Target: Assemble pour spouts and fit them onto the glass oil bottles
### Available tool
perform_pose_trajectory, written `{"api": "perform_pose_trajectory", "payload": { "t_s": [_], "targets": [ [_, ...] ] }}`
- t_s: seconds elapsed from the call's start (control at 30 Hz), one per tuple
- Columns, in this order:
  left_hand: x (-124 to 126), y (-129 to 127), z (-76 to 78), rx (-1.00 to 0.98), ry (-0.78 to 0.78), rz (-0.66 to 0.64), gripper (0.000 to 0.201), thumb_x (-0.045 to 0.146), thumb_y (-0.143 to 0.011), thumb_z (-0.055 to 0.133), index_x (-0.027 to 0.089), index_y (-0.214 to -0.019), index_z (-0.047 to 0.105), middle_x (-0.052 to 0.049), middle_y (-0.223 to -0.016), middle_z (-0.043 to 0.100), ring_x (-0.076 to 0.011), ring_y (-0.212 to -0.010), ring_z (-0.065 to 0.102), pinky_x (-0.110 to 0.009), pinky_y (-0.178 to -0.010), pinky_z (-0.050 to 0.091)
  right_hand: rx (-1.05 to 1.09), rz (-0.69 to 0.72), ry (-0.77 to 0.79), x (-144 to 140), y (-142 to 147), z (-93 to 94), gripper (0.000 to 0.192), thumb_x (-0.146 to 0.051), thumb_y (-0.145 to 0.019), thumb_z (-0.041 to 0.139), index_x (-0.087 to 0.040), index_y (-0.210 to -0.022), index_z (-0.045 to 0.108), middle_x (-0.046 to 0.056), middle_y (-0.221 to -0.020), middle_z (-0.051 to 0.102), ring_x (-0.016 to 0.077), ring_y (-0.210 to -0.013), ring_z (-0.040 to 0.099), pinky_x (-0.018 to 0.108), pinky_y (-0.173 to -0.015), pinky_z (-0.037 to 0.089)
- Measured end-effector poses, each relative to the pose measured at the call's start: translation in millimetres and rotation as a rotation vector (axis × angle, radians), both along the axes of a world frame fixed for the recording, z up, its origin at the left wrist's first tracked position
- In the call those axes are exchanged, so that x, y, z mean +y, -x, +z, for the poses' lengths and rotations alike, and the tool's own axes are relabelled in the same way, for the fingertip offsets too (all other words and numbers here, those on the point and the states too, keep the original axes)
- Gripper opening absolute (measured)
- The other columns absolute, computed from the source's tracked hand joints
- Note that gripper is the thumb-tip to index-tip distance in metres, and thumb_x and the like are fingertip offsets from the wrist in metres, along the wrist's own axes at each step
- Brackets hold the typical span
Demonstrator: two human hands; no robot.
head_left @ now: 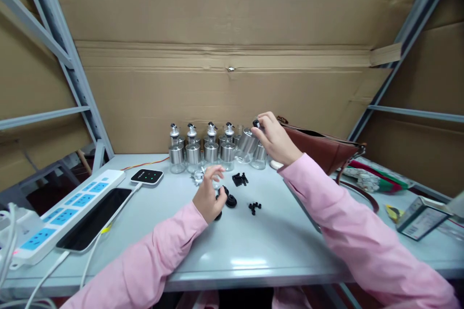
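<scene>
My right hand (274, 139) is closed at the neck of a tilted glass bottle with a metal sleeve (247, 143), at the right end of the bottle group. A dark piece (256, 124) shows by the fingertips. Over the table my left hand (209, 197) is open, its fingers curved and apart, with nothing visible in it. Black round caps (231, 200) lie beside and partly behind it. Clear and white small parts (197, 176) sit just beyond that hand. Black narrow pieces (239, 180) and small black plugs (254, 208) lie to its right.
Several bottles with pour spouts (193, 152) stand in rows before the cardboard wall (232, 96). To the left are a power strip (72, 212), a phone (94, 217) and a small black device (147, 177). A brown bag (319, 147) and a box (422, 217) are at right.
</scene>
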State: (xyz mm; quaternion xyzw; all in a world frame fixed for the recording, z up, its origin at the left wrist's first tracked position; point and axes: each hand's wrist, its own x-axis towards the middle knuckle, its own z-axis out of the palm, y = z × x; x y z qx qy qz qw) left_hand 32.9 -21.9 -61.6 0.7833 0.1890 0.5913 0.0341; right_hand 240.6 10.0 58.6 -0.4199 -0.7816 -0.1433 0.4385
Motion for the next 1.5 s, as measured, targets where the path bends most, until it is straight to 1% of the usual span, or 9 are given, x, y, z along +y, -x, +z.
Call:
{"api": "perform_pose_trajectory", "payload": {
  "t_s": [0.07,0.13,0.33,0.43,0.53,0.7,0.83,1.0,1.5],
  "targets": [
    [0.9,2.0,2.4,0.034,-0.082,0.051,0.059,0.014,-0.076,0.052,0.018,-0.128,0.024,-0.018,-0.123,0.042,-0.0246,-0.11,0.049,-0.044,-0.087,0.045,0.157,0.115,0.016,-18.1,10.5,-0.1,0.013,-0.031,-0.087,0.04,-0.02,-0.08,0.042,0.007,-0.093,0.047,0.0195,-0.088,0.047,0.035,-0.082,0.037],
    [2.1,7.0,5.8,0.12,-0.131,0.109,0.066,0.019,-0.075,0.06,0.02,-0.131,0.024,-0.021,-0.132,0.035,-0.031,-0.121,0.041,-0.051,-0.092,0.04,0.314,0.277,0.08,-31.6,21.3,-2.8,0.015,-0.031,-0.088,0.04,-0.021,-0.078,0.043,0.005,-0.088,0.047,0.0182,-0.084,0.046,0.033,-0.08,0.036],
    [5.0,26.8,10.9,0.475,-0.215,0.123,0.052,0.034,-0.081,0.058,0.027,-0.128,0.038,-0.011,-0.114,0.053,-0.0227,-0.096,0.058,-0.036,-0.077,0.048,0.57,0.589,0.374,-48.6,40.3,-12.0,0.024,-0.041,-0.083,0.049,-0.02,-0.072,0.049,0.003,-0.083,0.046,0.0171,-0.078,0.042,0.03,-0.072,0.035],
    [0.1,28.4,7.5,0.465,-0.346,0.058,0.051,0.047,-0.083,0.052,0.028,-0.127,0.036,-0.007,-0.094,0.062,-0.0211,-0.081,0.061,-0.036,-0.073,0.048,0.63,0.714,0.518,-51.8,45.3,-19.2,0.027,-0.043,-0.083,0.05,-0.02,-0.071,0.05,0.003,-0.08,0.046,0.0154,-0.072,0.04,0.029,-0.065,0.034],
    [-8.6,24.2,1.8,0.428,-0.33,-0.035,0.056,0.052,-0.084,0.047,0.024,-0.13,0.03,-0.008,-0.092,0.063,-0.0217,-0.079,0.062,-0.039,-0.074,0.047,0.69,0.805,0.626,-54.9,50.0,-27.8,0.028,-0.044,-0.082,0.05,-0.018,-0.072,0.051,0.003,-0.078,0.045,0.014,-0.067,0.04,0.028,-0.061,0.033],
    [-14.4,18.0,-14.4,0.392,-0.222,-0.155,0.059,0.043,-0.081,0.052,0.025,-0.13,0.026,-0.008,-0.094,0.061,-0.0221,-0.08,0.06,-0.041,-0.075,0.046,0.771,0.815,0.672,-53.3,52.6,-38.4,0.027,-0.043,-0.081,0.052,-0.018,-0.07,0.05,0.002,-0.074,0.045,0.0124,-0.063,0.039,0.027,-0.058,0.034],
    [-15.3,18.3,-23.1,0.398,-0.103,-0.202,0.059,0.031,-0.076,0.059,0.03,-0.126,0.029,-0.01,-0.11,0.049,-0.024,-0.094,0.054,-0.038,-0.075,0.046,0.821,0.798,0.691,-48.7,51.1,-40.7,0.028,-0.042,-0.078,0.054,-0.018,-0.066,0.048,0.002,-0.075,0.047,0.0119,-0.062,0.039,0.026,-0.057,0.034],
    [-21.7,19.4,-17.1,0.475,-0.024,-0.259,0.055,0.021,-0.079,0.058,0.031,-0.125,0.03,-0.011,-0.119,0.041,-0.0254,-0.108,0.048,-0.039,-0.084,0.045,0.866,0.817,0.715,-48.1,50.1,-39.8,0.028,-0.042,-0.077,0.055,-0.018,-0.065,0.047,0.002,-0.076,0.048,0.0113,-0.06,0.039,0.026,-0.056,0.035],
    [-20.5,11.7,-18.8,0.377,-0.037,-0.331,0.047,0.031,-0.08,0.059,0.027,-0.12,0.034,-0.01,-0.111,0.042,-0.0241,-0.098,0.051,-0.033,-0.069,0.051,0.875,0.825,0.733,-45.0,49.5,-44.9,0.029,-0.043,-0.077,0.056,-0.017,-0.066,0.048,0.003,-0.075,0.051,0.0109,-0.059,0.042,0.026,-0.055,0.034]
  ]
}}
